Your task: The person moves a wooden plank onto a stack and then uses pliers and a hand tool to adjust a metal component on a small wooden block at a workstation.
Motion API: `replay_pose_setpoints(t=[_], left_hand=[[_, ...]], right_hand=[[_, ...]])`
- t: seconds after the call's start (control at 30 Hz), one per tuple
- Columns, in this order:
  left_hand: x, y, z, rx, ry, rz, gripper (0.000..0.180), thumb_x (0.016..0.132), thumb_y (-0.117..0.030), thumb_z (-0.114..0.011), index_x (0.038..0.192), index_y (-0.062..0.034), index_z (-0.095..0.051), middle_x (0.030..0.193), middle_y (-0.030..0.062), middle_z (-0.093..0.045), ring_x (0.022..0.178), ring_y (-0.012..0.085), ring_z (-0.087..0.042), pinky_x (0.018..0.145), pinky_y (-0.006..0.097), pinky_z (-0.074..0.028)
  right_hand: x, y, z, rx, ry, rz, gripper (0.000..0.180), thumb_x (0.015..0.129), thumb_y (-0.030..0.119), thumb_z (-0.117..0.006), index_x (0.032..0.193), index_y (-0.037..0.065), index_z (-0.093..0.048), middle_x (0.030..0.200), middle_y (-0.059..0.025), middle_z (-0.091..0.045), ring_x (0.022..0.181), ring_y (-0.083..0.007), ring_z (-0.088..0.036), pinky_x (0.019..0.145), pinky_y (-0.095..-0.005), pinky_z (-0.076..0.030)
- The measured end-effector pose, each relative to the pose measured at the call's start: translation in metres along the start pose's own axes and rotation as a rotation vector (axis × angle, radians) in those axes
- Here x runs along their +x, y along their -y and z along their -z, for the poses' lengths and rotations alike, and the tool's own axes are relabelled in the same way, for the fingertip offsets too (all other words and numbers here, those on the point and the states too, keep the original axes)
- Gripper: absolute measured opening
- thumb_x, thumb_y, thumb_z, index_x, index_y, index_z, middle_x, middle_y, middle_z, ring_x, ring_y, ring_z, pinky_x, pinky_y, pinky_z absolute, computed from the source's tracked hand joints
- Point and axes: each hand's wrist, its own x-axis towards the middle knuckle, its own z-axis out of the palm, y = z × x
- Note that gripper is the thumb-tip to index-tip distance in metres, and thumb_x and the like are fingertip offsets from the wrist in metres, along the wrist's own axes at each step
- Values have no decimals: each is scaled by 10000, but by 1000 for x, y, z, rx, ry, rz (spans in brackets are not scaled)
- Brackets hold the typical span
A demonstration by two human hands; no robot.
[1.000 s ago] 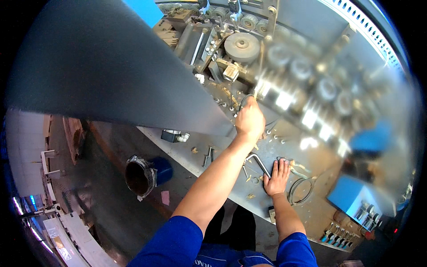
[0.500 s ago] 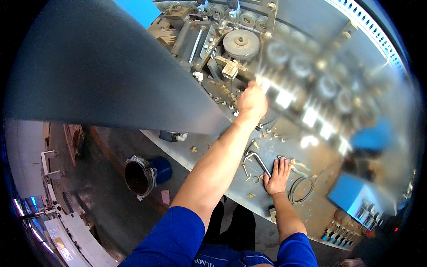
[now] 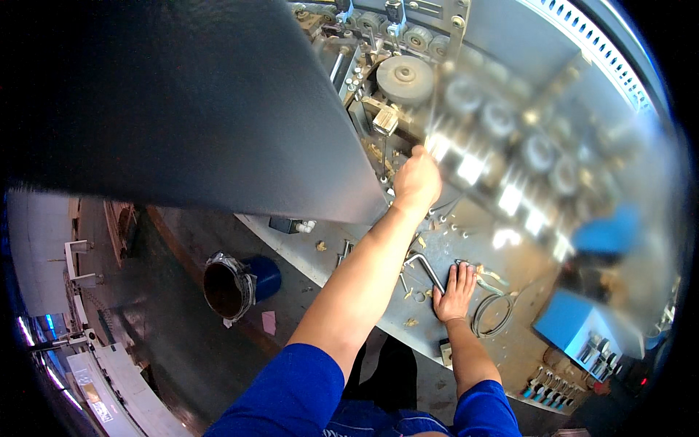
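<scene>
My left hand [image 3: 416, 178] reaches far up the slanted grey machine plate [image 3: 364, 251]. Its fingers are curled against the parts below a round grey wheel [image 3: 404, 76]; what they grip is hidden behind the hand. My right hand [image 3: 455, 291] lies flat with spread fingers on the lower part of the plate and holds nothing. An L-shaped metal key [image 3: 426, 266] lies just left of its fingertips. A loop of wire [image 3: 491, 313] lies just to its right, with pliers [image 3: 480, 275] above that.
A large dark panel [image 3: 182, 102] fills the upper left and hides part of the machine. A row of rollers [image 3: 510, 124] runs blurred to the right. A blue bucket [image 3: 237, 284] stands on the floor at left. A blue box [image 3: 575, 324] sits at the lower right.
My left hand has stretched further up the plate toward the grey wheel. My right hand has stayed flat in the same place.
</scene>
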Motion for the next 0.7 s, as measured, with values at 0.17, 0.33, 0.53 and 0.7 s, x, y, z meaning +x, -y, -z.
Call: replay_pose_setpoints(t=[0.17,0.33,0.53,0.7], left_hand=[[-36,19,-2,37,58,5,262,931,-90,-503,1150,52,-493,978,310,-697,983,448,-691,900,504,-539],[-36,10,-6,-112,-81,-52,198,913,-55,-519,1090,34,-531,899,305,-688,897,491,-675,828,551,-527],[4,-13,-7,-95,-88,-20,254,877,-26,-542,1114,64,-533,1007,319,-689,1008,475,-665,891,521,-527],[-3,-16,-9,3,-16,6,235,928,-61,-469,1129,55,-509,1030,326,-688,1017,455,-681,919,506,-530]], right_hand=[[0,1,0,-16,-11,3,823,800,323,-713,1476,-21,-396,1585,-234,-292,1483,-445,-208,1217,-603,-133],[-1,-1,-1,8,-19,8,804,804,322,-707,1471,-11,-406,1585,-227,-297,1488,-439,-207,1215,-598,-141],[-2,-2,-2,-1,-12,-17,792,811,330,-706,1468,-6,-416,1590,-217,-296,1494,-423,-205,1226,-576,-135],[-3,-2,-2,25,0,-20,802,817,336,-703,1479,-4,-403,1598,-214,-284,1501,-423,-187,1229,-575,-120]])
